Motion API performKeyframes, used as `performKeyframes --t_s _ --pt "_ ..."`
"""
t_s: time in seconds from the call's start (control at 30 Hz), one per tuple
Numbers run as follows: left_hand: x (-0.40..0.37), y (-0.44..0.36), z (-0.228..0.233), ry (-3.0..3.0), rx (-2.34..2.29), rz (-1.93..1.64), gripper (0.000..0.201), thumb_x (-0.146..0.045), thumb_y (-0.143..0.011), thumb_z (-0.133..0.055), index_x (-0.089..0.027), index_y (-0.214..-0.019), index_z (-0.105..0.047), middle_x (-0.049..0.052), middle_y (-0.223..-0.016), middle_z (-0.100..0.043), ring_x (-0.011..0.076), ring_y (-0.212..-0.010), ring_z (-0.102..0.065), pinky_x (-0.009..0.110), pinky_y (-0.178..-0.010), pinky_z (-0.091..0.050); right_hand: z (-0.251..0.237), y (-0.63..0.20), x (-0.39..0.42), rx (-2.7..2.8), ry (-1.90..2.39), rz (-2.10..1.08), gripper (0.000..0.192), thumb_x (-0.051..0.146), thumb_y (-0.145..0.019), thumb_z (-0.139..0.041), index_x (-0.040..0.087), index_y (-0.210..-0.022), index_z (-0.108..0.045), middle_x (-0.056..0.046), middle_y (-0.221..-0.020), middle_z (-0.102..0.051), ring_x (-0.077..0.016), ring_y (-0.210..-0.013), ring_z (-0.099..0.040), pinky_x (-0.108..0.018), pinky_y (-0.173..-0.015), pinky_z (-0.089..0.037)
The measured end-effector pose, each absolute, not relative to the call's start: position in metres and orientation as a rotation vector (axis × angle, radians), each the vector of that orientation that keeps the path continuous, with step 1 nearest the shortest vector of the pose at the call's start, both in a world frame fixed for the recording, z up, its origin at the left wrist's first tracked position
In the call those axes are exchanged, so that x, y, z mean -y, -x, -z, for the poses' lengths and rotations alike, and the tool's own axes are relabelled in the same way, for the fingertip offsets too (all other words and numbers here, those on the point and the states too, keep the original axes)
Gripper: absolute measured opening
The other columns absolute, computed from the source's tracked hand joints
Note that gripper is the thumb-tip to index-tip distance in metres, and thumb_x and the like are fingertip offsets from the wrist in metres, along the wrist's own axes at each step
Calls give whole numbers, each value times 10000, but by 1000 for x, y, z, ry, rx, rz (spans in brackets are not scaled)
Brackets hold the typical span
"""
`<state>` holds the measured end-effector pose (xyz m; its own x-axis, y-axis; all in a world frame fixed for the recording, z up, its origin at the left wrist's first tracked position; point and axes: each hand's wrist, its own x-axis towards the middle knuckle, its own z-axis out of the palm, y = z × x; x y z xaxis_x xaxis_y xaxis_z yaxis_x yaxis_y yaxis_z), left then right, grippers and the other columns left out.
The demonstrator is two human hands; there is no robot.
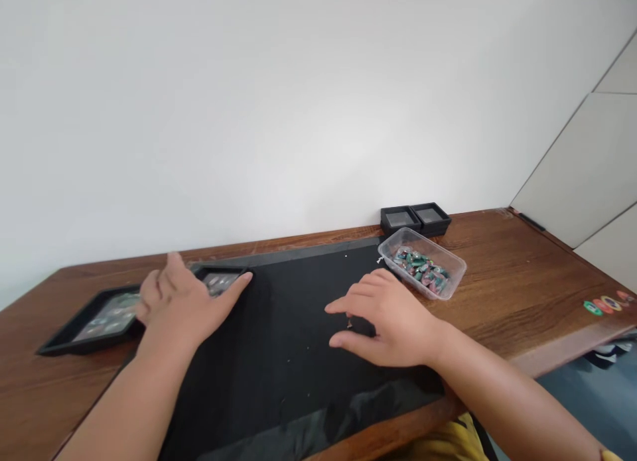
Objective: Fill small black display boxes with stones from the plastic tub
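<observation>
Surface: I see a brown wood-grain counter set against a plain white wall. A black mat covers the middle of the counter from near the wall to the front edge. Pale panels stand at the right end. Round coloured stickers sit on the counter's right front corner.

Left hand: forearm comes in from the lower left, palm down, fingers spread and extended, not clenched. The fingertips rest on a small black display box with a clear top at the mat's left rear corner; I cannot tell whether the hand grips it or only touches it. Just left of that box, partly under the hand, lies a larger shallow black tray with small stones showing inside.

Right hand: forearm comes in from the lower right, palm down on the mat, fingers loosely curled and pointing left. A small dark piece shows under the fingertips; it is too small to identify, and I cannot tell whether it is pinched or merely covered.

Beside the right hand, toward the wall and right, a clear plastic container holds green and reddish stones; near but not touching the hand. Behind it, against the wall, two small black boxes sit side by side, touching.
</observation>
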<state>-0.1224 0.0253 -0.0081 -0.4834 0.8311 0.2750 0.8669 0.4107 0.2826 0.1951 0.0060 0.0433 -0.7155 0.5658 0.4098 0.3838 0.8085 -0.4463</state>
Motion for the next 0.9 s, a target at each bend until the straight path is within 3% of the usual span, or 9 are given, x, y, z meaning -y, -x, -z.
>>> performKeyframes --t_s 0.13,0.23,0.33,0.43,0.5,0.7,0.9 --pt "-20 108 3 1595 2250 924 1112 -770 -883 -370 46 -1591 -105 373 -1631 -241 457 -1578 -104 686 -1205 -165 -55 -224 -32 1901 1016 -275 225 407 -964 -627 215 -908 -730 -50 -865 -748 -212 -855 -666 -379 -845 -449" --pt "-19 100 3 1688 2035 1004 996 -700 -926 -398 -2 -1599 -166 343 -1622 -294 450 -1576 -137 676 -1214 -144 -54 -265 -67 1570 1353 -263 301 473 -950 -575 208 -938 -716 -88 -929 -738 -247 -883 -658 -412 -839 -496" --pt "-20 91 4 1826 1926 983 823 -603 -970 -392 -37 -1563 -311 312 -1545 -445 447 -1543 -254 655 -1213 -186 -50 -304 -100 1477 1703 -168 434 537 -904 -587 190 -1143 -690 -152 -1166 -716 -342 -1124 -622 -512 -977 -481" --pt "-21 83 7 1969 1786 932 635 -511 -996 -416 -108 -1485 -454 241 -1409 -609 397 -1497 -377 585 -1219 -238 -47 -324 -130 1485 2039 -229 816 618 -840 -665 131 -1473 -499 -257 -1455 -568 -480 -1356 -482 -634 -1064 -414" --pt "-21 80 10 1982 1681 935 542 -454 -1005 -454 -148 -1451 -495 205 -1366 -652 368 -1484 -410 548 -1219 -262 -49 -326 -149 1524 2191 -329 1016 680 -783 -710 104 -1558 -392 -289 -1517 -506 -523 -1411 -426 -689 -1104 -366" --pt "-23 81 14 1940 1543 946 461 -399 -994 -526 -165 -1391 -547 209 -1385 -648 396 -1486 -405 564 -1198 -283 -52 -317 -193 1608 2443 -519 1464 488 -664 -881 34 -1643 110 -354 -1519 -480 -467 -1421 -483 -599 -1146 -403" --pt "-24 84 13 1973 1725 928 533 -439 -1018 -415 -112 -1423 -530 252 -1473 -577 432 -1510 -347 612 -1192 -260 -48 -315 -211 1667 2461 -474 1480 572 -669 -865 78 -1650 127 -327 -1566 -439 -442 -1450 -459 -574 -1152 -412"
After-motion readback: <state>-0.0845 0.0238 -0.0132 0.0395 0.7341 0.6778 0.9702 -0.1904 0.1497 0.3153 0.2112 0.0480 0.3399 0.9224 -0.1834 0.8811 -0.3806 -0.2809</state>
